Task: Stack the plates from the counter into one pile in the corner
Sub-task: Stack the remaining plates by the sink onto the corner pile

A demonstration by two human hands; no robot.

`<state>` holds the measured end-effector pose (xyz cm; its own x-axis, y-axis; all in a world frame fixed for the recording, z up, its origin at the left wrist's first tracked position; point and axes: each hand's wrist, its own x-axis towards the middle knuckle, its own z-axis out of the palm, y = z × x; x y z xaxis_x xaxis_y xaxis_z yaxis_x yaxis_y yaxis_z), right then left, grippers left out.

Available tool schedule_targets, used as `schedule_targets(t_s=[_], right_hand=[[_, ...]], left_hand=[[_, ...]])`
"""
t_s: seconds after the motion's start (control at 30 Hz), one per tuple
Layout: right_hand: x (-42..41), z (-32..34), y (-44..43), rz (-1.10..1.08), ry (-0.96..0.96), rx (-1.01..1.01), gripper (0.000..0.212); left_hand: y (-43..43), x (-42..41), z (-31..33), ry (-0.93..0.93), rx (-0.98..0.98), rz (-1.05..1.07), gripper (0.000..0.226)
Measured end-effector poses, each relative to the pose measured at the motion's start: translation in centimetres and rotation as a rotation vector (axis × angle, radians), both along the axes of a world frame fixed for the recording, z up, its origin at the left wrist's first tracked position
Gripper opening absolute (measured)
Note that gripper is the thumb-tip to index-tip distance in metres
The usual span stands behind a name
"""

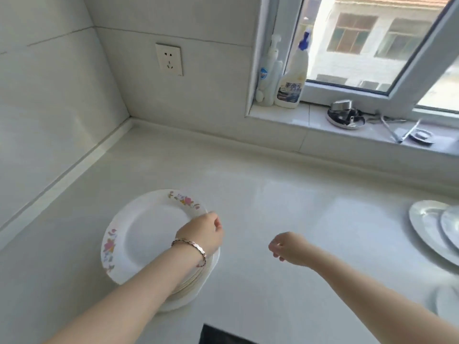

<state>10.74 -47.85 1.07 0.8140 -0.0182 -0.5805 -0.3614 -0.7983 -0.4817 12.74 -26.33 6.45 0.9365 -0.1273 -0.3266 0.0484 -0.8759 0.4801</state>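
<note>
A pile of several white plates stands on the pale counter at the lower left, short of the wall corner. The top plate has pink flower prints on its rim. My left hand, with a bracelet on the wrist, rests on the right rim of that top plate and pinches it. My right hand hovers over bare counter to the right of the pile, fingers loosely curled, holding nothing. Two overlapping plates lie at the right edge, and part of another plate shows below them.
The wall corner is at the back left, with a socket on the wall. On the window sill stand two cleaning bottles, a small dish of metal items and tongs. A dark edge shows at the bottom.
</note>
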Motion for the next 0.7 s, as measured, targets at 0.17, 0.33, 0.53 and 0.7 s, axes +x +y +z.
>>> schedule_targets(t_s=[0.17,0.33,0.53,0.7], right_hand=[[-5.2,1.0,-10.9,-0.134,0.009,-0.149,0.026],[-11.2,0.5,-22.7,-0.315,0.021,-0.217,0.030],[-18.3,-0.6,-38.0,-0.448,0.047,-0.314,0.035],[-22.1,-3.1,-47.0,-0.550,0.110,-0.391,0.049]], left_hand=[[-11.9,-1.0,-1.4,0.050,0.073,-0.274,0.014],[-24.8,-3.7,-2.6,0.080,0.097,-0.460,0.015],[-39.3,-7.0,-3.8,0.071,0.072,-0.509,0.012],[-46.9,-9.4,-5.0,0.072,0.084,-0.489,0.012]])
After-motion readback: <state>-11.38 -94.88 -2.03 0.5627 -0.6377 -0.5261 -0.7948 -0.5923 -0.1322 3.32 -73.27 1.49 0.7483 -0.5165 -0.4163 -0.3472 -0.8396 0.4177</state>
